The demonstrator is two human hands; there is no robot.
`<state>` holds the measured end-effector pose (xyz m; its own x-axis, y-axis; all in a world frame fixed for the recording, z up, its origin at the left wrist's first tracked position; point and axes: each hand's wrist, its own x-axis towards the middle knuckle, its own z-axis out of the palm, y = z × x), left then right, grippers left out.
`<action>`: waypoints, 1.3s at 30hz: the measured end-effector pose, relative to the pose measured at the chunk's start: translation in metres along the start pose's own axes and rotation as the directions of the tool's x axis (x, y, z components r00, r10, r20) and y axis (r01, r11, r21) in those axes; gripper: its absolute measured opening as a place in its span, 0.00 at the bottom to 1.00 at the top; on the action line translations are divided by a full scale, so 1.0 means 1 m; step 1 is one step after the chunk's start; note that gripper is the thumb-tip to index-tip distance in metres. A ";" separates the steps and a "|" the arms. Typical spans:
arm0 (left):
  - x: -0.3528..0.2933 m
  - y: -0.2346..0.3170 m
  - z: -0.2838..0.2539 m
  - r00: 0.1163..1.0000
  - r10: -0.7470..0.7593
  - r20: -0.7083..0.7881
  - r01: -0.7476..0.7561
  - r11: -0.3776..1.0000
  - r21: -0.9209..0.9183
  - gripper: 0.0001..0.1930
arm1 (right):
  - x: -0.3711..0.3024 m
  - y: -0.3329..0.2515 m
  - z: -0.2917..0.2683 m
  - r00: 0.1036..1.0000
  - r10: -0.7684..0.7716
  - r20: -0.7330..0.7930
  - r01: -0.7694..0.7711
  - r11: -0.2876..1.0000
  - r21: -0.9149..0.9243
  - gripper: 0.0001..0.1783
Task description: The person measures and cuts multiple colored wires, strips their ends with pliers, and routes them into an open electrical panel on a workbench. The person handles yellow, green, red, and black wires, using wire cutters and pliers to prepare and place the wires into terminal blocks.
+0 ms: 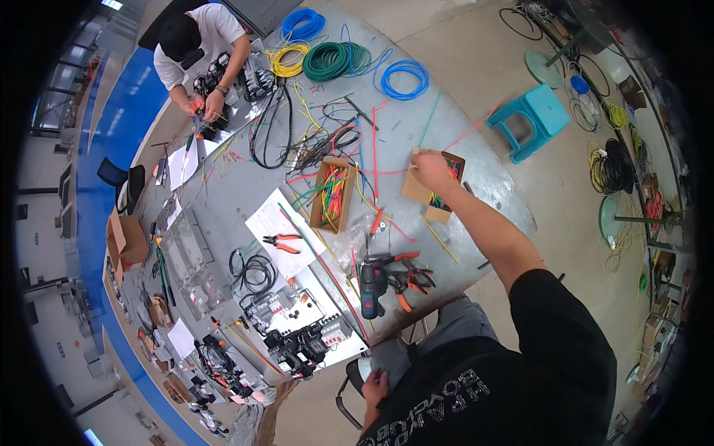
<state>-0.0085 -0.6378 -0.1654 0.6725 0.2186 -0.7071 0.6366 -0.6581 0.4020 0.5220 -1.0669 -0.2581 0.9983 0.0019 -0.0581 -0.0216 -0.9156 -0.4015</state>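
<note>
My right hand (431,170) reaches over a small cardboard box (414,186) at the table's right side. Its fingers are curled closed at the flap; what they pinch, if anything, is hidden. Short coloured wires (453,169) show inside that box beside the hand. A red wire (473,132) and a green wire (429,119) stretch away on the far side. My left hand (375,386) rests low by my thigh, off the table, its fingers loosely apart with nothing visible in them. Left of the right hand stands a second open box (324,217) with red, green and yellow wires.
A cordless drill (370,286) and pliers (407,280) lie at the near edge. Orange-handled cutters (282,242) rest on paper. Wire coils (336,61) sit at the far end. Across the table, a person (195,52) handles electrical parts. A turquoise stool (529,123) stands right.
</note>
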 end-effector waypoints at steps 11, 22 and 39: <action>-0.028 0.040 0.053 0.981 -0.194 0.026 0.195 0.949 -0.246 0.22 | 0.044 -0.006 0.111 0.948 -0.077 0.308 0.165 0.948 -0.271 0.10; -0.020 0.079 0.029 0.959 -0.281 0.039 0.279 0.912 -0.300 0.21 | 0.111 0.073 0.081 0.750 0.661 0.004 -0.658 0.746 0.104 0.16; 0.017 0.094 0.015 0.990 -0.133 -0.036 0.114 0.936 -0.333 0.20 | 0.114 0.030 -0.017 0.866 0.499 -0.025 -0.061 0.157 0.986 0.07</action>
<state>0.0571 -0.7071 -0.1481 0.5947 0.3302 -0.7330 0.7982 -0.3516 0.4892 0.6360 -1.1008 -0.2614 0.8552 -0.4657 -0.2275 -0.1178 0.2528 -0.9603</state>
